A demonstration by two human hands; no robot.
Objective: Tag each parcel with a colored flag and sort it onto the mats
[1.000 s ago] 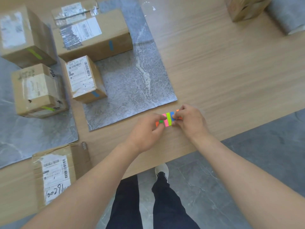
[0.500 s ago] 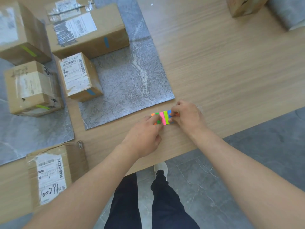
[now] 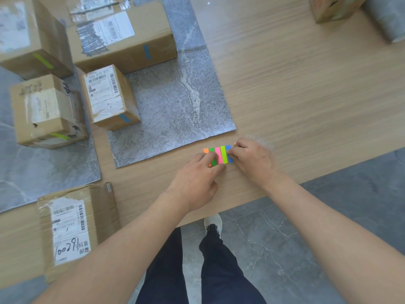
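My left hand (image 3: 197, 178) holds the flag pad (image 3: 220, 155) on the table (image 3: 306, 95); my right fingers (image 3: 235, 152) pinch its blue flag (image 3: 230, 160) (nearby parcel (image 3: 72, 227): "100291").

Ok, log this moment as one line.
step: tagging | left hand holds flag pad on table | right hand pinches blue flag

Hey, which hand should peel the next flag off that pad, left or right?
Probably right. The left hand holds the flag pad down at its orange-green side, while the right hand pinches the blue flag at the other end.
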